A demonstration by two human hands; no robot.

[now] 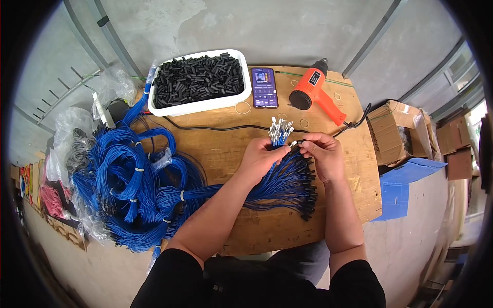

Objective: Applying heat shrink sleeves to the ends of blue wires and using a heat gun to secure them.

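Near the middle of the table, my left hand [263,158] is closed round a bunch of blue wires [275,185]. Bare metal terminals [280,131] stick up above its fingers. Thumb and fingers of my right hand [326,154] pinch a small black sleeve [301,143] close to one terminal beside the left thumb; whether the sleeve is on that wire I cannot tell. Below the hands the wires fan out to the right, many ending in black sleeves [308,192]. To the left, the same wires run back into a tied bundle [192,194].
Coiled blue wire bundles [126,174] cover the table's left side. Behind them stands a white tub [247,77] of short black tubes [197,79]. A phone [264,87] and an orange heat gun [318,92] with a black cord lie farther right. Cardboard boxes [387,133] stand beyond the table's right edge.
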